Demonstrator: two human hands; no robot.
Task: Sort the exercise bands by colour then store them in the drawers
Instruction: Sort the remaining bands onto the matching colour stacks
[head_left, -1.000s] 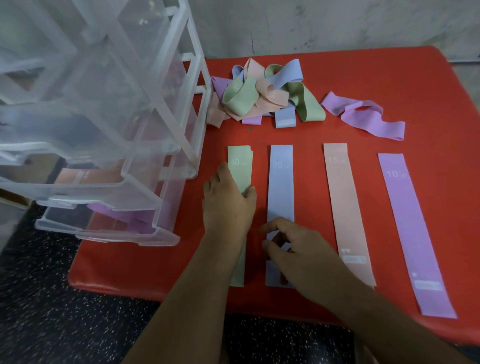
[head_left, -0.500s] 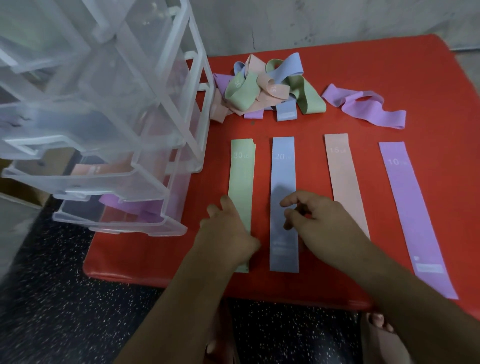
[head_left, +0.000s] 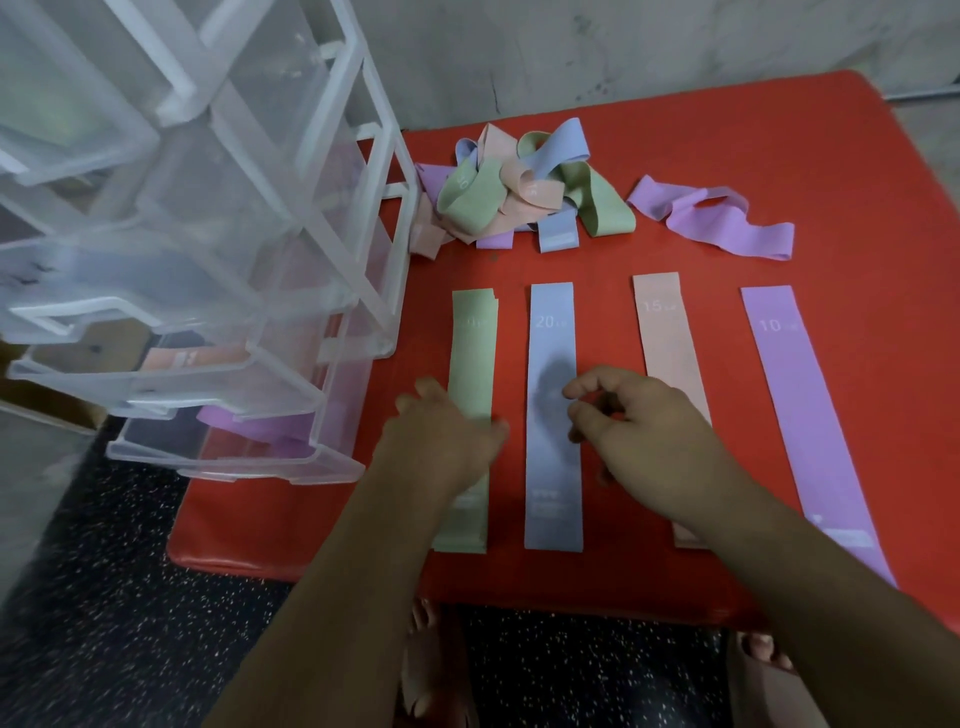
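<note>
Four flat exercise bands lie side by side on the red table (head_left: 779, 135): green (head_left: 471, 358), blue (head_left: 551, 332), pink (head_left: 667, 338) and purple (head_left: 789, 384). My left hand (head_left: 441, 441) rests flat on the green band's lower half, blurred by motion. Just right of the blue band my right hand (head_left: 644, 436) hovers over the pink band's lower part with loosely curled fingers and holds nothing. A tangled pile of mixed bands (head_left: 519, 192) lies at the back, with a loose purple band (head_left: 717, 218) to its right.
A clear plastic drawer unit (head_left: 218, 249) stands on the table's left edge, its lower drawers pulled out. The bottom drawer (head_left: 249, 457) holds purple bands, and the one above it holds a pink band (head_left: 192, 358). A grey wall rises behind the table, and dark speckled floor lies below.
My right hand has left the blue band's lower end and moved up and to the right. My left hand has slid down the green band towards me.
</note>
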